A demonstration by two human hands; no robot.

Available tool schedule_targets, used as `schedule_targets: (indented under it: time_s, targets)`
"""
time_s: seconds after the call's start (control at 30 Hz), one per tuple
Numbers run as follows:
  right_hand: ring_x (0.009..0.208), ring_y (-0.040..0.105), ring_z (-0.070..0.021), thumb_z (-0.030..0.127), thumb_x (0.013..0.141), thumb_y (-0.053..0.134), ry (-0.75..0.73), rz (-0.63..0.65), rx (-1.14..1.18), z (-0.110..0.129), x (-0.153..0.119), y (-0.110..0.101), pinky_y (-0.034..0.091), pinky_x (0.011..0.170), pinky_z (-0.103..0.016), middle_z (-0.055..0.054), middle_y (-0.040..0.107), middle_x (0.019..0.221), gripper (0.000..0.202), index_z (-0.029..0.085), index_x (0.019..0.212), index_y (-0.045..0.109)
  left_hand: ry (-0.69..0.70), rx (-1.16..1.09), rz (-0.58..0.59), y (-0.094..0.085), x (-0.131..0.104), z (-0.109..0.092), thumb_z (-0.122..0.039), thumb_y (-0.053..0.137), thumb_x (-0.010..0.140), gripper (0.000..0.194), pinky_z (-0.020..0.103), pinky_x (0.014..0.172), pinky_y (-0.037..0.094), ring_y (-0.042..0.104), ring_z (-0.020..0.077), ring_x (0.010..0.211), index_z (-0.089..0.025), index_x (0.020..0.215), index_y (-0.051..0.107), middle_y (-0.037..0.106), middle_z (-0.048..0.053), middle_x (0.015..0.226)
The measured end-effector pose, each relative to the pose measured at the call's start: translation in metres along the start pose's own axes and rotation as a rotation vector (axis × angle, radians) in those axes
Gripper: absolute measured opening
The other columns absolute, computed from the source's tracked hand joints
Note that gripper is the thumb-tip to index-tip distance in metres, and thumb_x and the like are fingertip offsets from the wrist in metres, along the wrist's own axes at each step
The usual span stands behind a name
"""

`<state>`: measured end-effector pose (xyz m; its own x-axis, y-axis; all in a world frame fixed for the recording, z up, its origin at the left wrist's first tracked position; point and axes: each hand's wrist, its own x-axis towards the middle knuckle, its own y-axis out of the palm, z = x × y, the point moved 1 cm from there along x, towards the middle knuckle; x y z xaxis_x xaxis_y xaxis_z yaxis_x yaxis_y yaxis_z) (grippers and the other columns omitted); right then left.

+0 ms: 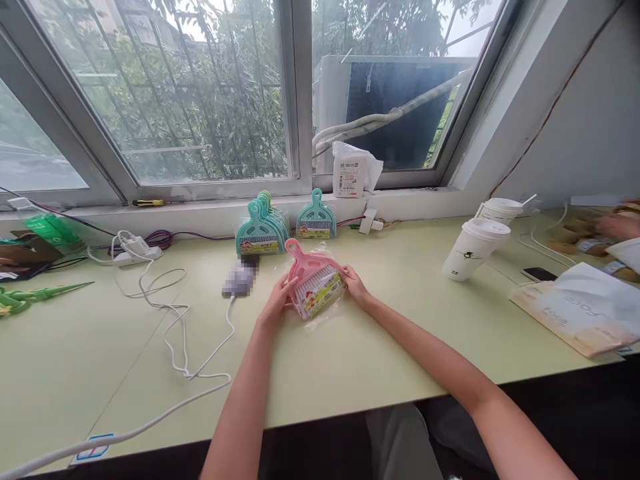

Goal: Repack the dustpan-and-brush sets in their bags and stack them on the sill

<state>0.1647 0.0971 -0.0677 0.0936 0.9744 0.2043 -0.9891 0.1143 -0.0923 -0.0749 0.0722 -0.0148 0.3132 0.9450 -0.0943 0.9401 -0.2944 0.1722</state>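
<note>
Between my two hands is a pink dustpan and brush set [314, 283] in clear plastic wrap, with a yellow label across its front. It tilts, its looped handle pointing to the upper left. My left hand [278, 301] grips its left edge, fingers partly behind it. On the opposite edge, near the upper right corner, my right hand [357, 287] is closed. Whether more than one pink set is stacked here I cannot tell. Just behind stand a row of wrapped teal dustpan sets [260, 230] and a single teal dustpan set [317, 217], leaning near the window wall.
Left of my hands lie a blurred-out device [240, 277] and a white cable [185, 347]. A power strip [137, 252] and green bottle [50, 230] are farther left. On the right are white cups [473, 250], a paper pack [575, 310], a phone [543, 274] and another person's hand [617, 227].
</note>
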Motion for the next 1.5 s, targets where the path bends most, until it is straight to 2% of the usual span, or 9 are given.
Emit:
schedule_targets:
  time_s: [0.13,0.27,0.5,0.67,0.83,1.0,1.27,1.43,1.5]
  targets:
    - [0.108,0.054,-0.0216,0.044,0.091,0.046,-0.368,-0.241,-0.35,0.039,-0.062,-0.012,0.045,0.09,-0.038,-0.009,0.058,0.115,0.026,0.023,0.106,0.051,0.101,-0.083,0.106,0.015,-0.009,0.002,-0.033,0.073,0.066,0.05,0.026,0.066,0.049,0.066,0.0199,0.079,-0.015,0.112,0.063,0.07,0.009,0.099]
    - [0.099,0.058,-0.0199,0.031,0.096,0.04,-0.633,0.075,-0.572,0.065,-0.085,0.001,0.046,0.089,-0.035,-0.008,0.065,0.102,0.022,0.023,0.096,0.06,0.177,-0.103,-0.01,0.013,-0.005,0.01,-0.032,0.074,0.064,0.05,0.027,0.067,0.05,0.065,0.0188,0.079,-0.015,0.11,0.063,0.07,0.008,0.099]
    - [0.069,0.061,-0.0173,0.044,0.09,0.049,-0.276,0.164,-0.336,0.052,-0.082,0.016,0.049,0.062,-0.028,-0.006,0.069,0.076,0.035,0.018,0.077,0.068,0.203,-0.177,-0.172,0.0,-0.015,0.01,-0.033,0.076,0.061,0.059,0.023,0.059,0.05,0.062,0.0148,0.073,-0.016,0.115,0.06,0.068,0.006,0.097]
    - [0.066,0.063,-0.0153,0.041,0.073,0.071,0.052,-0.025,0.056,0.043,-0.07,0.001,0.052,0.059,-0.027,-0.004,0.072,0.085,0.026,0.02,0.089,0.071,0.209,-0.188,-0.08,0.006,-0.019,0.007,-0.03,0.073,0.067,0.063,0.025,0.065,0.053,0.063,0.0139,0.078,-0.021,0.126,0.052,0.065,0.006,0.107]
    - [0.083,0.067,-0.0182,0.033,0.065,0.079,0.176,0.022,0.307,0.034,-0.063,-0.003,0.055,0.072,-0.03,-0.006,0.073,0.094,0.03,0.017,0.087,0.067,0.147,-0.092,0.05,0.017,-0.027,0.002,-0.033,0.073,0.071,0.074,0.036,0.081,0.054,0.064,0.0197,0.098,-0.03,0.137,0.041,0.057,0.007,0.129]
    - [0.087,0.068,-0.0183,0.027,0.066,0.079,0.195,-0.166,0.457,0.027,-0.058,-0.009,0.057,0.076,-0.031,-0.005,0.072,0.099,0.034,0.019,0.095,0.061,0.103,-0.022,0.192,0.024,-0.028,0.002,-0.039,0.074,0.071,0.063,0.04,0.098,0.045,0.061,0.0232,0.11,-0.026,0.129,0.055,0.063,0.009,0.123]
    - [0.081,0.07,-0.0189,0.019,0.069,0.076,0.189,-0.178,0.351,0.041,-0.057,-0.021,0.058,0.074,-0.033,-0.005,0.073,0.093,0.027,0.018,0.093,0.062,0.11,-0.136,-0.213,-0.003,-0.005,0.019,-0.023,0.076,0.069,0.028,0.029,0.081,0.053,0.066,0.0147,0.079,-0.009,0.092,0.068,0.07,0.011,0.097]
    - [0.075,0.069,-0.0167,0.02,0.074,0.072,0.174,-0.325,0.394,0.043,-0.052,-0.044,0.06,0.068,-0.03,-0.003,0.072,0.086,0.017,0.018,0.088,0.063,0.193,-0.267,-0.792,-0.037,-0.001,0.01,-0.007,0.057,0.078,0.03,0.025,0.081,0.053,0.064,0.0091,0.081,-0.014,0.107,0.054,0.066,0.004,0.089]
    - [0.072,0.069,-0.0157,0.019,0.076,0.069,0.202,-0.431,0.481,0.04,-0.05,-0.052,0.06,0.064,-0.028,-0.002,0.072,0.083,0.013,0.019,0.087,0.062,0.209,-0.237,-0.878,-0.046,-0.002,0.006,-0.008,0.055,0.079,0.043,0.028,0.087,0.051,0.063,0.0117,0.094,-0.017,0.12,0.043,0.063,0.006,0.101]
